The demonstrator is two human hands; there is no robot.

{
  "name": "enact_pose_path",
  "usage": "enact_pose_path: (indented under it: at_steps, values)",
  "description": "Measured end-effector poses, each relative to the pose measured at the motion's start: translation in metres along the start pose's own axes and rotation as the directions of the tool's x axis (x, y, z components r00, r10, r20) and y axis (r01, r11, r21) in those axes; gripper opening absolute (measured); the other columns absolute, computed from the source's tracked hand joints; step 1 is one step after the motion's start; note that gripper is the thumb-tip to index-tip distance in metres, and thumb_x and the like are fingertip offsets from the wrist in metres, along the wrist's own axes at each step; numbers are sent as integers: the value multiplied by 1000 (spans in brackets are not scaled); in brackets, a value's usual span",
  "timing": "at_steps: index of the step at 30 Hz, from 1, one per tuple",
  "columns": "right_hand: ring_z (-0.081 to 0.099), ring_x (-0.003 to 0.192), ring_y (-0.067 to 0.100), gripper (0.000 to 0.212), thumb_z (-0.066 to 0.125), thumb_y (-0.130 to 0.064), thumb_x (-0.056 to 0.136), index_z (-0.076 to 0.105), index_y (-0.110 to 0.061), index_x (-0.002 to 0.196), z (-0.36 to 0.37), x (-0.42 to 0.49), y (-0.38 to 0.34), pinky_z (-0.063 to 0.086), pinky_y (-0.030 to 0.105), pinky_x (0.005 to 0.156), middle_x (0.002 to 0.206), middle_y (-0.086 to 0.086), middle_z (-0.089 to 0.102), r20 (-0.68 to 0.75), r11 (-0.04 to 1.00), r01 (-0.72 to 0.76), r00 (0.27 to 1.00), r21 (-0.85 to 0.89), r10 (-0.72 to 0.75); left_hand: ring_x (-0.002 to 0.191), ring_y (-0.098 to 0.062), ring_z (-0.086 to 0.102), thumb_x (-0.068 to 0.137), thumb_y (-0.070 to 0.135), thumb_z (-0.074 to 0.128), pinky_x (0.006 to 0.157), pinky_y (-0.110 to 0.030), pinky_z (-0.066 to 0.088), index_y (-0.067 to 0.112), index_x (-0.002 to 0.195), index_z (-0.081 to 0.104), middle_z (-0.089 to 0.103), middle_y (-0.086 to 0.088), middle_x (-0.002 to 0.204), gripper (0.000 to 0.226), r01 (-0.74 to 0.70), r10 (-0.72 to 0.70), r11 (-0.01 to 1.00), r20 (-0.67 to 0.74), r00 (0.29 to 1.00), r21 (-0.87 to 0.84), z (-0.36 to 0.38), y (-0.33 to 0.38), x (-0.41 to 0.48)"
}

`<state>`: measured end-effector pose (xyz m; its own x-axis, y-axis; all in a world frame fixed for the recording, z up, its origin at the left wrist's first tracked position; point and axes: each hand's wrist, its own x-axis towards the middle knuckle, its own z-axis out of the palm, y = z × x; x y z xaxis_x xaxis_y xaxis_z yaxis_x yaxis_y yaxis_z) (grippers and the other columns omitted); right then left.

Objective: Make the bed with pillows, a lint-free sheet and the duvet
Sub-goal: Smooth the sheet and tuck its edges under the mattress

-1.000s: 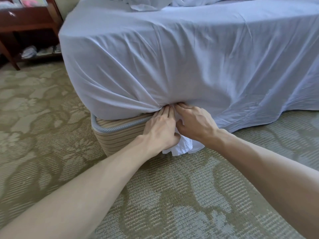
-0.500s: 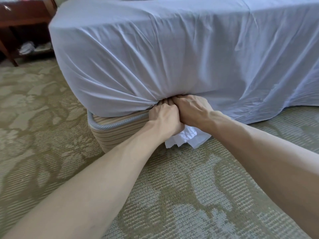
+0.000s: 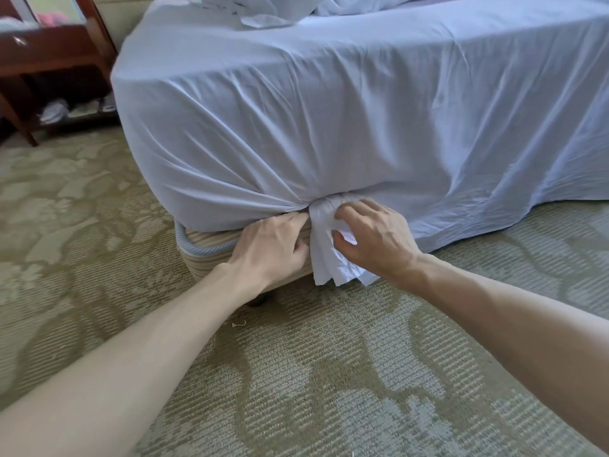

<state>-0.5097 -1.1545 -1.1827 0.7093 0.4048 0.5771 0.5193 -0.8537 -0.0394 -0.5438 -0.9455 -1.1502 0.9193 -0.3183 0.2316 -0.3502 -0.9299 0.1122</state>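
Note:
A pale blue sheet (image 3: 329,120) covers the mattress and hangs down its near side. At the bed's bottom edge the sheet is gathered into a bunch whose loose end (image 3: 324,255) hangs toward the carpet. My left hand (image 3: 270,249) lies just left of that bunch, fingertips against it at the gap above the striped bed base (image 3: 211,249). My right hand (image 3: 375,239) grips the hanging end from the right, fingers curled into the cloth. Crumpled bedding (image 3: 263,11) of the same colour lies on top of the bed at the far side.
Patterned green carpet (image 3: 296,374) covers the floor around me. A dark wooden side table (image 3: 56,51) stands at the far left, with shoes (image 3: 54,112) on the floor under it. The sheet's right part (image 3: 527,192) trails onto the carpet.
My hands have moved apart, so the gathered end of the sheet now shows between them, hanging longer. The view has lifted, and the bedding on top of the bed is visible again.

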Motion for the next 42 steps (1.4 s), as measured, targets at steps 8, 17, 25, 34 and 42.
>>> enact_pose_path:
  at_steps: [8,17,25,34,42]
  values:
    - [65,87,32,30,62,-43,89,48,-17,94,1,22,-16,42,35,68,85,1,58,268,883,-470,850,-3,453,147,-23,40,86,27,54,113,-44,44,20,160,32,33,2,165,78,-68,77,995,120,990,-73,9,-3,13]
    - [60,92,37,17,57,-14,88,61,-6,104,6,18,11,51,47,70,99,13,62,-59,992,-119,991,-37,117,128,-32,56,82,35,62,97,-45,53,20,149,40,54,-4,147,73,-84,83,996,114,990,3,13,17,32]
    - [54,136,31,57,63,-7,86,53,6,140,12,-10,10,37,36,116,141,21,59,77,996,-89,993,12,88,143,-25,47,87,25,65,117,-35,35,1,151,45,49,-15,154,71,-162,162,987,-98,982,6,38,15,22]
    - [67,102,34,27,56,-12,89,64,-10,115,-14,42,-1,49,40,74,112,12,69,345,980,-110,924,-166,162,123,-30,59,90,29,54,93,-40,47,8,141,50,61,-10,137,55,-5,2,992,19,1000,124,16,47,50]
    - [67,100,31,10,61,-11,89,64,-19,94,-15,67,5,44,35,71,106,8,70,503,968,-89,841,-233,198,108,-32,68,90,20,60,77,-34,45,10,118,66,70,-11,116,30,123,-133,984,71,989,127,26,63,75]
